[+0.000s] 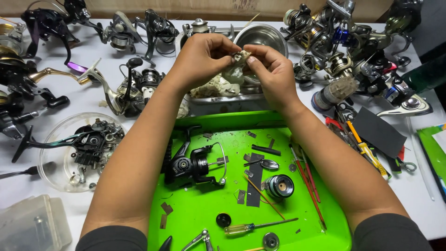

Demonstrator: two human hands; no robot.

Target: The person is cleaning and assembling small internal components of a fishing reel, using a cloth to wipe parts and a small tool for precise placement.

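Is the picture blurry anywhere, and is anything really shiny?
Head view: bright, even light, soft shadows; the round steel bowl glares; both hands on the crumpled grey rag look sharp; the bright green plastic tray is crisp; edges bend slightly.

Both forearms outstretched, left hand (200,59) and right hand (271,69) raised together, fingertips pinched inward.

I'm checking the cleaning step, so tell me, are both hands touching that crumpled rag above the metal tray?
Touching. The head view shows the left hand and right hand both pinching the crumpled rag between their fingertips, no gap.
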